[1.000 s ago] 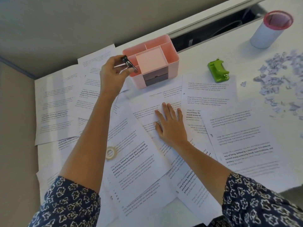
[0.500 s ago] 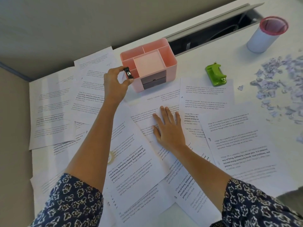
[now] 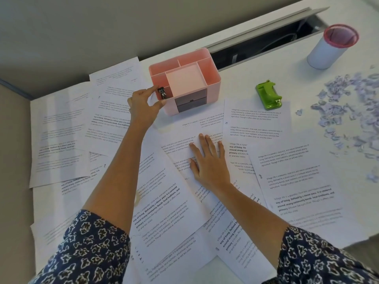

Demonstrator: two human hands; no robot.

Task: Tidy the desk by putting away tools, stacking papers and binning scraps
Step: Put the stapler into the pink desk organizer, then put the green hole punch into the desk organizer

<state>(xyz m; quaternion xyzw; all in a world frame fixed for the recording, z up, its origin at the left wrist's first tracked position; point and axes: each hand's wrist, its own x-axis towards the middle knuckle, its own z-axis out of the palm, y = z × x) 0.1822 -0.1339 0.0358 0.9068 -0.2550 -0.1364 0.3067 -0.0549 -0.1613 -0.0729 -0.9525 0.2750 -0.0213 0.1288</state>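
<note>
Stapler (image 3: 162, 93), small and dark, stands upright in the front left compartment of a pink desk organiser (image 3: 213, 80). The left hand (image 3: 143, 105) reaches to that corner, thumb and forefinger spread apart on either side of the stapler; whether they touch it is unclear. The right hand (image 3: 209, 162) lies flat, fingers (image 3: 203, 140) together, pressing on overlapping printed sheets (image 3: 168, 203) that cover most of the white surface (image 3: 242, 78). Both arms wear dark floral sleeves (image 3: 88, 249). Right of the organiser sits a green hole punch (image 3: 268, 93). Further right, a scatter of pale paper scraps (image 3: 346, 111). At the far right corner stands a white cup with a pink rim (image 3: 326, 54)
</note>
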